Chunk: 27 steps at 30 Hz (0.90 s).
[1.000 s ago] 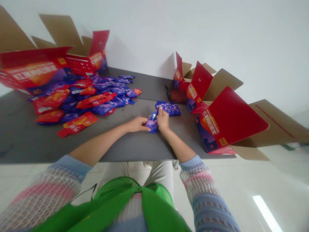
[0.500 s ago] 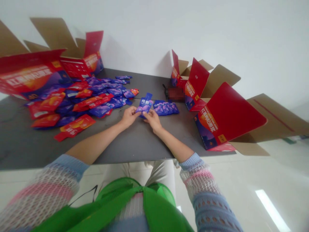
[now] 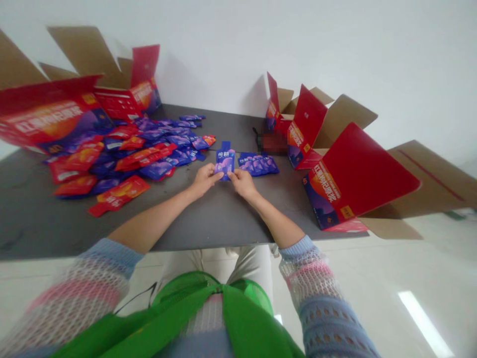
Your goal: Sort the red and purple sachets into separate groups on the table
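Between my two hands a purple pouch (image 3: 225, 160) with white lettering stands over the dark table (image 3: 208, 219). My left hand (image 3: 206, 179) pinches its lower left side, and my right hand (image 3: 242, 182) grips the lower right corner. Just right of the pouch, a row of overlapping purple pouches (image 3: 259, 165) lies on the table. To the left spreads a heap of purple and red pouches (image 3: 160, 149). One red-orange pouch (image 3: 121, 194) lies at the front of that heap.
Open red boxes stand on both sides: a large box (image 3: 59, 117) and another box (image 3: 143, 94) at the left, and a near box (image 3: 331, 194), a middle box (image 3: 300, 144) and a far box (image 3: 274, 109) at the right. A blurred dark reddish item (image 3: 275, 143) lies beside them.
The pouch in my hands has turned from tilted to nearly upright, its face showing more fully. My right hand has shifted slightly right, toward the pouch's corner.
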Tool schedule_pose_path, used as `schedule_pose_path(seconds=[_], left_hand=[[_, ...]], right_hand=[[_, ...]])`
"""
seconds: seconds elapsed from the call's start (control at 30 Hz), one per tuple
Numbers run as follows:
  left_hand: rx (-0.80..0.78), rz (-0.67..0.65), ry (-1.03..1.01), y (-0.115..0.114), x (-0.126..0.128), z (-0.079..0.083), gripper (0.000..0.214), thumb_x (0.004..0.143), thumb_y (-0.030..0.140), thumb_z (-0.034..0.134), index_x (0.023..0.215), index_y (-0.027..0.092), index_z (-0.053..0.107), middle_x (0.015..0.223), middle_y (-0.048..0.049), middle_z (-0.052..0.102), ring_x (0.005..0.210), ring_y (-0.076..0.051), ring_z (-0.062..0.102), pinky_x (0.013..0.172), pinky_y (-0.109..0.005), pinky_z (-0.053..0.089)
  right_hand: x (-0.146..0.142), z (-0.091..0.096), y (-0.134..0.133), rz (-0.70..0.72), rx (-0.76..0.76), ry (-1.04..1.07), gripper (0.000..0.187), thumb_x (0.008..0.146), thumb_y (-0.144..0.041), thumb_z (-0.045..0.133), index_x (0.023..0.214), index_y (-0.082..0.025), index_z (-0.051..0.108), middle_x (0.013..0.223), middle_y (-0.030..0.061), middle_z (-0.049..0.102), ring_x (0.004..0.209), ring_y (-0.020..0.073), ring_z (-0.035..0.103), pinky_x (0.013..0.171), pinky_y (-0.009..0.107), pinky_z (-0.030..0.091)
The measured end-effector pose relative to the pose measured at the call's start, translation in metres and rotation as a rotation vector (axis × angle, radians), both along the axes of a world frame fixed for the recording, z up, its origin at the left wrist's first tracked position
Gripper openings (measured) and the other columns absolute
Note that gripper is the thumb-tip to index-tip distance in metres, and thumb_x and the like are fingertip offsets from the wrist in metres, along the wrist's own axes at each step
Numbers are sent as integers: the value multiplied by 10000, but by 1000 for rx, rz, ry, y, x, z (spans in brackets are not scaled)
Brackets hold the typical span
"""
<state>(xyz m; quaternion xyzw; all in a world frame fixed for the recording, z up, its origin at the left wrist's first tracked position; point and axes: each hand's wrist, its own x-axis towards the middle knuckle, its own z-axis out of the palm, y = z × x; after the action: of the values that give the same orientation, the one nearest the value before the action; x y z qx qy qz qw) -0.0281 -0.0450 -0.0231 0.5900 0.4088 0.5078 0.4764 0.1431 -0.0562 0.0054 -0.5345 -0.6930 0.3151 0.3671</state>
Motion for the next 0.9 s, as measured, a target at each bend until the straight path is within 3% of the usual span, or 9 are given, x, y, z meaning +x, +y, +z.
schedule_pose_path(seconds=[0.13,0.3,0.4,0.53,0.67,0.73,0.8,0.9], left_hand=[[-22,-65,-27,-3,0,6,480,678,530,798,799,179,495,701,23,561,574,-83,504,462,-177,373],[-14,-183,4,1,-7,10,461,651,452,834,822,168,514,686,36,543,581,-77,491,506,-190,397],[-1,-218,55,5,-10,8,450,658,431,836,845,162,528,717,23,578,611,-85,523,560,-205,424],[68,-159,157,5,-9,2,471,702,480,778,942,169,519,843,-20,642,752,-141,622,714,-278,508],[165,71,595,-8,-5,4,601,781,520,689,1202,144,484,904,-61,648,821,-223,654,807,-403,532],[262,185,770,-14,-3,7,703,818,525,643,1338,109,418,1086,-137,637,948,-273,655,898,-461,515],[365,216,863,-18,0,8,792,842,526,603,1425,59,339,1328,-238,523,1161,-331,592,1019,-498,455],[439,195,997,-17,6,6,946,855,566,569,1505,-25,218,1537,-335,261,1441,-423,310,1146,-540,310]], right_hand=[[1,8,-4,14,33,-2,318,897,-335,532,620,-179,536,554,-52,463,556,109,416,563,232,282],[-2,-5,1,105,-61,140,225,833,-353,645,750,-144,646,681,-17,623,636,121,525,623,217,403],[-4,-10,3,109,-83,157,277,820,-408,687,806,-132,667,750,1,666,675,124,561,647,213,430],[-2,-4,-2,-65,-62,-87,342,908,-444,600,748,-148,668,662,-9,622,628,123,537,614,211,380],[2,10,-9,-182,-50,-302,423,954,-509,535,729,-181,678,669,5,633,653,142,561,602,222,353],[7,17,-9,-215,-50,-348,462,952,-561,521,725,-193,685,691,14,655,674,152,588,609,227,365],[13,22,-6,-263,-61,-371,491,946,-609,502,749,-206,702,726,23,681,710,164,622,631,230,393],[22,24,1,-350,-87,-403,509,937,-649,485,815,-220,731,809,47,724,794,189,669,690,248,448]])
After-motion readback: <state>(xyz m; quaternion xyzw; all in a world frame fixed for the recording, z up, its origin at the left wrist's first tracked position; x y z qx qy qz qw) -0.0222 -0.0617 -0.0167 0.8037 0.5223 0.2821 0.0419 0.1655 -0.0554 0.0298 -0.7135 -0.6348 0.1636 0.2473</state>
